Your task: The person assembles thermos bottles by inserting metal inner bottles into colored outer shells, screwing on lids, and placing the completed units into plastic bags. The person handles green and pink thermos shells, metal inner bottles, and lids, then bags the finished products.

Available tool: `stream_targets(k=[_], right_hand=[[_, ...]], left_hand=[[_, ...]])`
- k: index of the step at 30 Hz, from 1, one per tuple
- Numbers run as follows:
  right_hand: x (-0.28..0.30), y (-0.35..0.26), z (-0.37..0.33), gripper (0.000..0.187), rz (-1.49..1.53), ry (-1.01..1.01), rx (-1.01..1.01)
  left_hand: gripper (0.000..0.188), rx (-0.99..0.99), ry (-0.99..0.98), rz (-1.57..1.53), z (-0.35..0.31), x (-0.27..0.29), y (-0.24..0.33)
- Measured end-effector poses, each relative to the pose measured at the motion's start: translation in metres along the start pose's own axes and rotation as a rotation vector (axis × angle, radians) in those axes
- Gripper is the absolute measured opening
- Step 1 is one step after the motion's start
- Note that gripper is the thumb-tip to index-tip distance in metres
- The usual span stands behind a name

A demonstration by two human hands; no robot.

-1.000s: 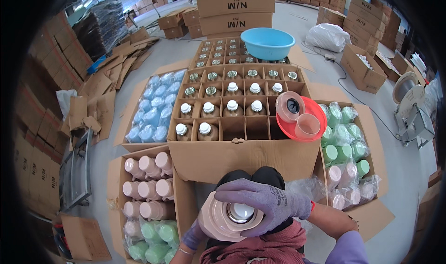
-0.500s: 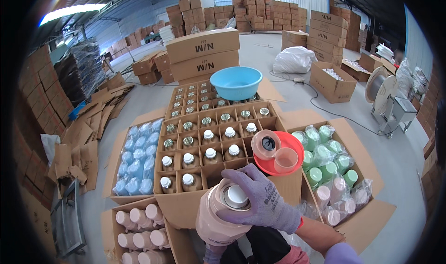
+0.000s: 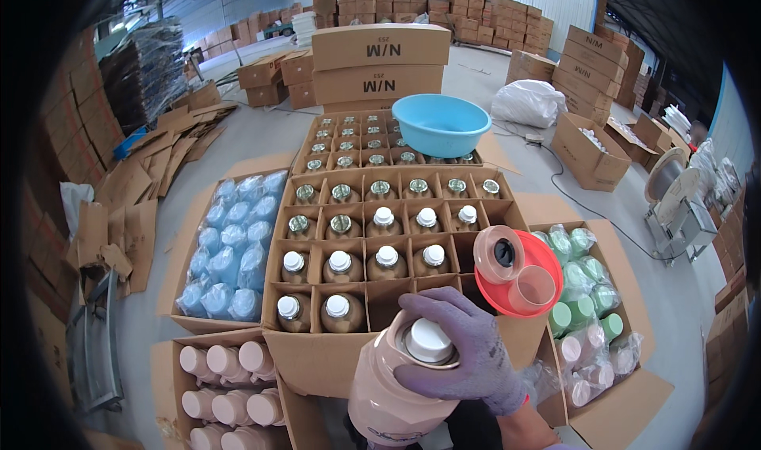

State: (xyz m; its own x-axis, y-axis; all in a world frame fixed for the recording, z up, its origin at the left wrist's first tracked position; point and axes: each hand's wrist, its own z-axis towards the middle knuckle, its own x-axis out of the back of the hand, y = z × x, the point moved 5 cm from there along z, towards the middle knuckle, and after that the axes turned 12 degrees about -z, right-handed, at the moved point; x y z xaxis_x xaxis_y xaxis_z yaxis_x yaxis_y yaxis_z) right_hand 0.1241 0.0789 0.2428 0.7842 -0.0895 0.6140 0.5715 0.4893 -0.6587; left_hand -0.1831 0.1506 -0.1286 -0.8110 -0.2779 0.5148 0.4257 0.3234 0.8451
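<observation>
A pale pink thermos jug (image 3: 400, 398) with a faceted body leans in front of the divided carton (image 3: 380, 351). Inside its open neck sits a white cap (image 3: 429, 341). My right hand (image 3: 468, 355), in a purple glove, is closed round the jug's upper rim, thumb on the near side and fingers over the far side. My left hand does not show; the jug's lower part runs to the bottom edge. In the carton's cells stand glass bottles, several with white caps (image 3: 338, 305) and others with bare silvery tops (image 3: 341, 225).
A red basin (image 3: 547, 264) with pinkish plastic parts (image 3: 529, 290) rests on the carton's right corner. A blue basin (image 3: 441, 129) sits farther back. Boxes of blue (image 3: 227, 264), green (image 3: 583, 307) and pink wrapped items (image 3: 226, 360) flank the carton. A cable (image 3: 567, 187) crosses the floor.
The view has shifted, so the cartons sit farther left or nearer. The jug stays in my right hand, now lower and more to the right in view. My left hand has dropped out of sight.
</observation>
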Motion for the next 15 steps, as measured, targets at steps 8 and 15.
stream_targets(k=[8,15], right_hand=[[0.008,-0.006,-0.011,0.074,0.099,-0.125,0.209],[0.04,-0.009,-0.084,0.078,0.053,0.084,0.16]], left_hand=[[0.046,0.014,-0.167,-0.381,-0.065,-0.013,0.032],[0.043,0.371,-0.613,-1.084,-0.182,-0.026,0.089]])
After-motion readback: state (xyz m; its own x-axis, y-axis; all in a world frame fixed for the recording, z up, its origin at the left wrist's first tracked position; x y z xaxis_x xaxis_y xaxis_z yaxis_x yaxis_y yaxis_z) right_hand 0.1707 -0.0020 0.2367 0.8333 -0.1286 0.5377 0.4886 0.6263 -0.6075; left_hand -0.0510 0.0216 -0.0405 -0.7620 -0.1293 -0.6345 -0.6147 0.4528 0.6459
